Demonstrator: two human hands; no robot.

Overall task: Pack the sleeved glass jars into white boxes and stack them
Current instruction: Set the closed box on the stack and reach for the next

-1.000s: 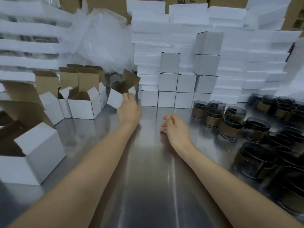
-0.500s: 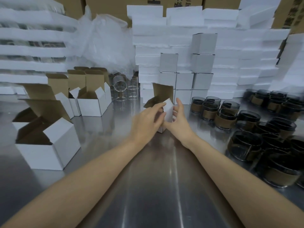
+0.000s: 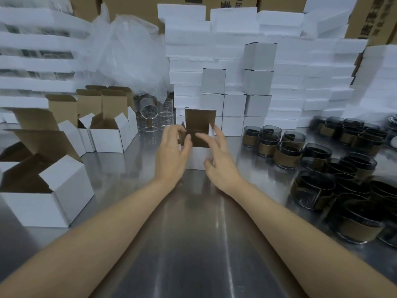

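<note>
Pinching the left side flap of the box [image 3: 196, 158], your left hand [image 3: 171, 155] has its forefinger curled over the flap and its thumb on the inner side. The frame is blurred there, so the hold reads as a light pinch and no more. Your right hand [image 3: 221, 164] is spread wide at the box's right wall with the fingers straight and apart, gripping nothing. You cannot tell from this view whether its fingertips touch the cardboard.

The box stands on the metal table [image 3: 193, 244] straight in front of you, between your two hands. Its brown lid flap [image 3: 199, 123] stands upright at the back and its mouth is open, and what lies inside is hidden behind your hands.

The sleeved jars [image 3: 285, 153] stand in a crowded group on the table to your right, dark glass with brown sleeves, the nearest a little apart from your right hand. None is in either hand.

Behind the box, the closed boxes [image 3: 234, 104] are stacked in uneven columns against a wall of white foam slabs [image 3: 236, 29]. To your left, several open boxes [image 3: 111, 136] wait with flaps up. Clear glasses [image 3: 150, 112] sit beyond them under a crumpled plastic bag [image 3: 129, 50].
</note>
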